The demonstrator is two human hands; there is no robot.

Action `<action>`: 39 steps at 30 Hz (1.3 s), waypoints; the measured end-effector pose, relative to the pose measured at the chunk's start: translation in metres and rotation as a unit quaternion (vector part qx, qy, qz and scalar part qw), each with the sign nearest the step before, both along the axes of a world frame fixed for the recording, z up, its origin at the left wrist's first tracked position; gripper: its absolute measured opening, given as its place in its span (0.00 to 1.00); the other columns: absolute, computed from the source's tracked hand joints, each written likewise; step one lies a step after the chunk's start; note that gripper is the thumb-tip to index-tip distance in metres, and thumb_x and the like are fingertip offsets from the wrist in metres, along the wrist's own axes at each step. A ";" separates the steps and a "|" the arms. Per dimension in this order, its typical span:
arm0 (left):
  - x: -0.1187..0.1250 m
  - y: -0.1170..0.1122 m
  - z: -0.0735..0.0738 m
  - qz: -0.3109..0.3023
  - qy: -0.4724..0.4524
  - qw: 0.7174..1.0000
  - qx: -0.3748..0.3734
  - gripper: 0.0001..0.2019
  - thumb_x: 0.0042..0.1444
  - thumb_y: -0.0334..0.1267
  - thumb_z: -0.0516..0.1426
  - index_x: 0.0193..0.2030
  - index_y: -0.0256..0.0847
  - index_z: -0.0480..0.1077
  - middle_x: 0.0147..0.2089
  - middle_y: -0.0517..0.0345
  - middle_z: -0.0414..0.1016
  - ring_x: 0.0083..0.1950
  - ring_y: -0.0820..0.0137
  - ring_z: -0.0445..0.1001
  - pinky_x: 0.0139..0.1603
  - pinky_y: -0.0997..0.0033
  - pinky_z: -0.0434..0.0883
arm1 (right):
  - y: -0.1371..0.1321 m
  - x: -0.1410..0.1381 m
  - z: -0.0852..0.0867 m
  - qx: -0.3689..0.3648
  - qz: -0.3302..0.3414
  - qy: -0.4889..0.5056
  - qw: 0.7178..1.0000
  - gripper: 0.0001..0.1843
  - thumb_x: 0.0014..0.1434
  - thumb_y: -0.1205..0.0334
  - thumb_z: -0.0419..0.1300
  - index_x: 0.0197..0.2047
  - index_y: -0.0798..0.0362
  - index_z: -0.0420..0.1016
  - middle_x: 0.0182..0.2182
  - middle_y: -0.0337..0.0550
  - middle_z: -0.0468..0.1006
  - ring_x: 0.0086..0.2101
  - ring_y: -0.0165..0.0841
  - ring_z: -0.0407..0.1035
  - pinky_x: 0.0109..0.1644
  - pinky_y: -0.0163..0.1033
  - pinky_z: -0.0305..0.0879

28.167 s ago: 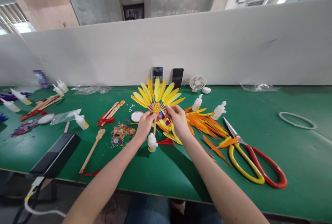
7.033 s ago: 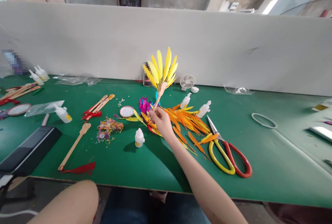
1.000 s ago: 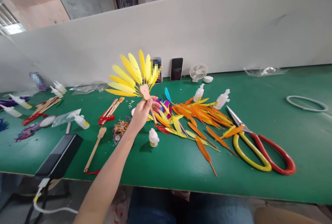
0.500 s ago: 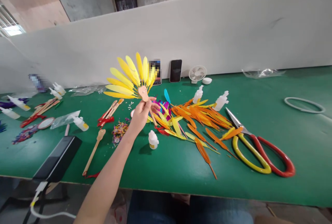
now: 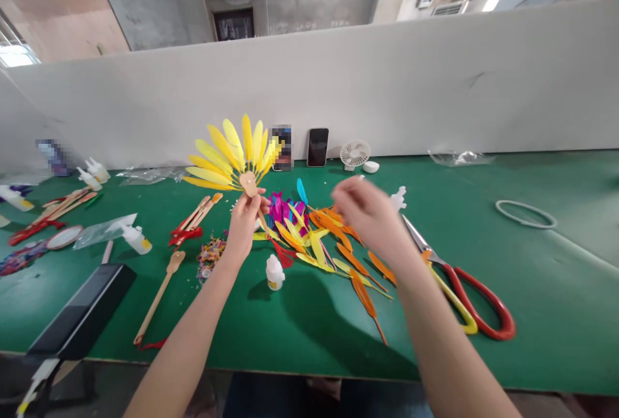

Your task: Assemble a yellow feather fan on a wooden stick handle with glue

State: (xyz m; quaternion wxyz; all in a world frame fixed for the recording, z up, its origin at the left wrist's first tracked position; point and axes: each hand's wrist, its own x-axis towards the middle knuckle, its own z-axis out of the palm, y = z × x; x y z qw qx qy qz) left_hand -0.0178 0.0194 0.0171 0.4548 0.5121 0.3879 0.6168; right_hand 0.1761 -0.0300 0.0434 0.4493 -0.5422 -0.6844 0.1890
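A fan of yellow feathers (image 5: 235, 147) on a pale wooden handle (image 5: 248, 183) tilts left above the left hand (image 5: 244, 221), which pinches its handle. The blurred right hand (image 5: 366, 210) hovers, fingers curled, over loose orange feathers (image 5: 362, 292); whether it grips anything cannot be told. Green tabletop (image 5: 561, 328) shows between the red-and-yellow-handled metal scissors (image 5: 451, 278), right, and the near edge.

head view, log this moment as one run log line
left hand: holding yellow feather fan | right hand: hovering by orange feathers, blurred, grip unclear | front white bottle: upright on green table
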 end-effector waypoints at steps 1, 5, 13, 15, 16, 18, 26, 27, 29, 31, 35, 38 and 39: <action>0.000 0.001 -0.001 -0.003 -0.018 1.000 -0.015 0.10 0.49 0.42 0.56 0.35 0.38 0.67 0.25 0.62 0.69 0.25 0.79 0.66 0.27 0.78 0.65 | 0.004 -0.005 -0.003 -0.037 0.008 -0.047 0.998 0.08 0.57 0.63 0.51 0.37 0.56 0.69 0.26 0.39 0.72 0.26 0.29 0.67 0.30 0.34 0.61; 0.003 0.000 -0.005 -0.001 -0.052 0.998 -0.037 0.08 0.48 0.40 0.57 0.32 0.38 0.64 0.24 0.63 0.68 0.21 0.81 0.59 0.22 0.79 0.58 | 0.018 -0.031 -0.027 -0.154 0.056 -0.223 0.961 0.03 0.53 0.65 0.54 0.31 0.55 0.69 0.26 0.42 0.74 0.27 0.30 0.67 0.28 0.31 0.54; 0.010 -0.005 -0.017 0.046 -0.005 0.999 -0.003 0.11 0.48 0.43 0.57 0.28 0.40 0.60 0.24 0.66 0.64 0.21 0.81 0.59 0.24 0.78 0.58 | 0.019 -0.046 -0.056 -0.175 0.055 -0.314 0.932 0.14 0.52 0.51 0.57 0.36 0.53 0.67 0.31 0.43 0.76 0.32 0.33 0.70 0.26 0.32 0.50; 0.010 -0.005 -0.019 0.048 0.007 0.999 0.002 0.11 0.47 0.43 0.57 0.28 0.40 0.60 0.24 0.65 0.65 0.22 0.80 0.60 0.25 0.77 0.59 | 0.019 -0.048 -0.056 -0.177 0.063 -0.342 0.921 0.12 0.53 0.55 0.56 0.38 0.53 0.67 0.35 0.44 0.76 0.35 0.34 0.70 0.28 0.32 0.51; 0.010 -0.005 -0.020 0.049 0.009 0.999 0.005 0.11 0.47 0.44 0.57 0.28 0.40 0.61 0.24 0.65 0.65 0.22 0.80 0.60 0.24 0.77 0.59 | 0.019 -0.048 -0.056 -0.178 0.058 -0.357 0.915 0.09 0.55 0.59 0.55 0.38 0.54 0.66 0.37 0.45 0.76 0.37 0.34 0.70 0.28 0.32 0.52; 0.010 -0.005 -0.020 0.053 0.008 0.998 0.010 0.11 0.47 0.45 0.57 0.29 0.40 0.61 0.24 0.64 0.66 0.22 0.80 0.60 0.24 0.77 0.59 | 0.020 -0.048 -0.056 -0.181 0.040 -0.379 0.906 0.08 0.57 0.64 0.51 0.40 0.54 0.66 0.40 0.46 0.75 0.39 0.34 0.70 0.29 0.32 0.53; 0.010 -0.005 -0.019 0.100 0.021 0.995 0.010 0.12 0.51 0.45 0.53 0.31 0.40 0.56 0.26 0.62 0.70 0.19 0.81 0.56 0.19 0.77 0.55 | 0.028 -0.031 -0.061 -0.199 -0.044 -0.280 0.938 0.12 0.55 0.65 0.50 0.42 0.55 0.67 0.34 0.47 0.77 0.34 0.36 0.71 0.31 0.33 0.57; 0.009 -0.005 -0.019 0.105 0.034 0.994 0.014 0.12 0.51 0.45 0.53 0.31 0.41 0.56 0.27 0.61 0.71 0.19 0.80 0.57 0.20 0.77 0.56 | 0.030 -0.027 -0.062 -0.193 -0.051 -0.245 0.949 0.12 0.55 0.65 0.50 0.42 0.55 0.68 0.34 0.47 0.77 0.34 0.36 0.71 0.31 0.33 0.57; 0.008 -0.005 -0.018 0.117 0.057 0.991 0.023 0.12 0.51 0.46 0.53 0.32 0.41 0.54 0.28 0.60 0.73 0.19 0.80 0.58 0.20 0.77 0.56 | 0.035 -0.020 -0.065 -0.187 -0.067 -0.173 0.965 0.13 0.54 0.64 0.51 0.42 0.56 0.69 0.33 0.46 0.77 0.34 0.35 0.70 0.33 0.33 0.59; 0.007 -0.006 -0.017 0.122 0.070 0.990 0.031 0.13 0.51 0.47 0.53 0.32 0.42 0.53 0.29 0.60 0.73 0.20 0.79 0.58 0.20 0.76 0.56 | 0.040 -0.012 -0.069 -0.184 -0.078 -0.106 0.974 0.13 0.52 0.65 0.50 0.40 0.57 0.70 0.32 0.46 0.76 0.34 0.35 0.70 0.35 0.34 0.60; 0.007 -0.008 -0.015 0.111 0.090 0.988 0.053 0.12 0.52 0.46 0.52 0.32 0.42 0.53 0.29 0.60 0.73 0.22 0.79 0.61 0.24 0.76 0.60 | 0.047 0.004 -0.073 -0.167 -0.079 0.012 0.983 0.15 0.52 0.62 0.48 0.38 0.58 0.72 0.31 0.46 0.76 0.32 0.34 0.69 0.37 0.36 0.61; 0.008 -0.009 -0.013 0.111 0.096 0.987 0.070 0.11 0.53 0.46 0.51 0.31 0.41 0.55 0.28 0.60 0.72 0.23 0.78 0.63 0.27 0.76 0.62 | 0.049 0.016 -0.072 -0.136 -0.121 0.066 0.981 0.16 0.51 0.60 0.47 0.36 0.58 0.72 0.29 0.46 0.75 0.29 0.34 0.68 0.33 0.36 0.61; 0.008 -0.009 -0.013 0.115 0.094 0.986 0.073 0.11 0.53 0.46 0.51 0.32 0.41 0.56 0.27 0.61 0.71 0.23 0.78 0.63 0.27 0.76 0.63 | 0.049 0.020 -0.071 -0.125 -0.145 0.071 0.979 0.15 0.51 0.61 0.47 0.35 0.58 0.72 0.29 0.47 0.75 0.29 0.34 0.68 0.33 0.36 0.61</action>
